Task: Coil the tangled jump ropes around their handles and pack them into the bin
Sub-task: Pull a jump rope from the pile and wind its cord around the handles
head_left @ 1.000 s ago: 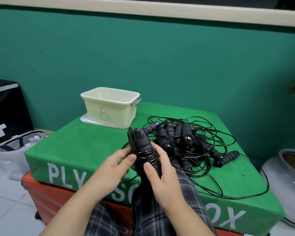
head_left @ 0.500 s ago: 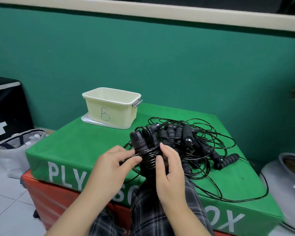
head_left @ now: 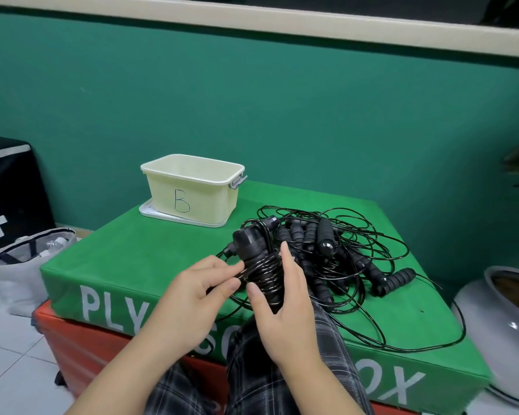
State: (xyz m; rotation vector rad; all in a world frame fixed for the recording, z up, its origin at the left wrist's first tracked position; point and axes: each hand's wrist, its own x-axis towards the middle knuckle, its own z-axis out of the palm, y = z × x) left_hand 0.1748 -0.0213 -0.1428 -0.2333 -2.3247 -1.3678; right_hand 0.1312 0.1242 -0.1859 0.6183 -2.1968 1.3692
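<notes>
A pair of black foam-gripped handles [head_left: 253, 247], bound together by tight glossy turns of thin black cord [head_left: 262, 275], is gripped in the right hand [head_left: 285, 307], thumb in front and fingers curled behind the bundle. The cord at the coil's left side is pinched between thumb and fingertips of the left hand [head_left: 198, 290]. The bundle is held above the near edge of the green plyo box [head_left: 126, 265]. Judged nearly wound; tucking and packing remain. Behind it, toward the right edge, a tangled heap of jump ropes [head_left: 342, 259] is left: ribbed cylindrical handles, looping wire-thin cord. At the far left corner, the cream plastic bin [head_left: 192, 193], rectangular, marked "B", set on its lid, appears to hold no ropes as yet.
</notes>
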